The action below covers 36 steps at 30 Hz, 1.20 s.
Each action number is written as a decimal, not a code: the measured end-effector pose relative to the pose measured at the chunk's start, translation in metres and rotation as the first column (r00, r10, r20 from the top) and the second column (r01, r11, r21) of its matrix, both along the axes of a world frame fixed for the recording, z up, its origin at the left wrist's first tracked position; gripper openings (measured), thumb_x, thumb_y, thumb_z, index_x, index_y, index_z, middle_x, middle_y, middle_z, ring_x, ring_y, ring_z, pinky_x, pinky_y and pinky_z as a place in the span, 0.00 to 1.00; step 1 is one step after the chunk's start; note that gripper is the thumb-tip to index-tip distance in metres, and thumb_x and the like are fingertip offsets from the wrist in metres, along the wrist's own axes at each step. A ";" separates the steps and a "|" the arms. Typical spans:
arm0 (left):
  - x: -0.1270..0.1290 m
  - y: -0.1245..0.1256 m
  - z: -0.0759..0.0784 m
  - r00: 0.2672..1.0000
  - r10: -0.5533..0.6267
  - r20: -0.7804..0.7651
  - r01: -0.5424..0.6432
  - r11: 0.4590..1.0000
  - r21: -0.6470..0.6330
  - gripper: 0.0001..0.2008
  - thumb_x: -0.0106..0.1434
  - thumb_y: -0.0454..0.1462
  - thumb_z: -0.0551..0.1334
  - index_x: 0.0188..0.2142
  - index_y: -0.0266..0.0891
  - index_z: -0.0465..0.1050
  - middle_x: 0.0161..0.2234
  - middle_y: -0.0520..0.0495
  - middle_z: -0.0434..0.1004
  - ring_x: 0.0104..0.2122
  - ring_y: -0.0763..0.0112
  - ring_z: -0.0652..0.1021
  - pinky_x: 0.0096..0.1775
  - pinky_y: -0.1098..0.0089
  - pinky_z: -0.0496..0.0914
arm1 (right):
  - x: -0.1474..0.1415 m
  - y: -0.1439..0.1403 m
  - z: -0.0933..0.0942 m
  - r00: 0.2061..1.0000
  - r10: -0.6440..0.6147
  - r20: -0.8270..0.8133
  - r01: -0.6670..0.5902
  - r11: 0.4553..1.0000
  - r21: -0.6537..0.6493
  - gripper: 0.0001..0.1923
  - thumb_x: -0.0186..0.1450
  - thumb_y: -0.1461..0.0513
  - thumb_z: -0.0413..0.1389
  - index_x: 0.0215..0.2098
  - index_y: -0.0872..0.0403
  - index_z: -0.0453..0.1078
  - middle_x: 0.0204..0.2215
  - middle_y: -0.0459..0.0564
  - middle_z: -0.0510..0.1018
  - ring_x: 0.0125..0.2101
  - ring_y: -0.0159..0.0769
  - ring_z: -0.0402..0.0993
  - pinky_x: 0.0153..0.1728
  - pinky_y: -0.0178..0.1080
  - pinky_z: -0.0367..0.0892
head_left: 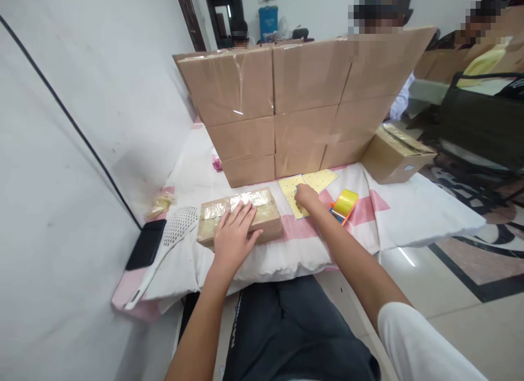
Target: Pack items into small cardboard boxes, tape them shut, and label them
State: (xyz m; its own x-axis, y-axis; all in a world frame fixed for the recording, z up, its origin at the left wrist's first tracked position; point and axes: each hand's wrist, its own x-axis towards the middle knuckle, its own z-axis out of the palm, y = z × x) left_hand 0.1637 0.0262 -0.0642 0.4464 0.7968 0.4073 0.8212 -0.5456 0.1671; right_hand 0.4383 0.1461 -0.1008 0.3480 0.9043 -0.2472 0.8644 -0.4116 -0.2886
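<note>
My left hand (234, 236) lies flat, fingers spread, on top of a small taped cardboard box (268, 217) near the table's front edge. My right hand (305, 196) reaches past the box and rests, fingers curled, on a yellow dotted sticker sheet (317, 180) lying on the white and pink tablecloth (409, 212); whether the fingers pinch a sticker I cannot tell. A tape dispenser with a yellow roll (344, 204) lies just right of that hand.
A wall of stacked cardboard boxes (286, 108) stands behind the sheet, and one more box (395, 154) sits at the right. A white slotted spoon (170, 242) and a black phone (146, 243) lie at the left. Other people sit behind the boxes.
</note>
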 end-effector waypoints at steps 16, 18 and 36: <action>0.003 0.025 0.001 0.989 0.048 0.138 -0.063 0.993 0.105 0.26 0.66 0.43 0.61 0.63 0.47 0.66 0.63 0.44 0.69 0.63 0.52 0.68 0.65 0.50 0.55 | -0.005 -0.033 -0.015 0.849 0.102 -0.519 0.116 0.921 0.371 0.07 0.68 0.60 0.51 0.38 0.54 0.69 0.34 0.52 0.80 0.31 0.33 0.73 0.30 0.33 0.63; 0.008 0.021 -0.003 0.967 -0.010 0.253 -0.034 0.985 0.169 0.19 0.66 0.41 0.61 0.57 0.46 0.73 0.55 0.43 0.78 0.56 0.54 0.75 0.61 0.52 0.62 | -0.010 -0.049 -0.019 0.631 0.233 -0.740 0.200 0.873 0.445 0.09 0.65 0.55 0.55 0.35 0.53 0.67 0.28 0.47 0.77 0.23 0.29 0.65 0.25 0.33 0.58; 0.145 0.026 -0.066 0.314 0.245 0.917 0.216 0.922 -0.321 0.11 0.65 0.46 0.64 0.36 0.40 0.74 0.21 0.55 0.69 0.21 0.76 0.71 0.27 0.74 0.66 | -0.022 -0.103 -0.019 0.363 0.377 -0.852 0.337 0.799 0.497 0.17 0.65 0.46 0.57 0.32 0.49 0.68 0.22 0.43 0.63 0.23 0.31 0.56 0.26 0.36 0.53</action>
State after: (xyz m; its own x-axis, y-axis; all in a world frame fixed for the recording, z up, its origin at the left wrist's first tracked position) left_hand 0.3083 0.0525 -0.1306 -0.0636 0.9661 0.2503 -0.0145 -0.2517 0.9677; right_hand 0.4165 0.0431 -0.1201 0.2164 0.9698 0.1129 -0.0754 0.1319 -0.9884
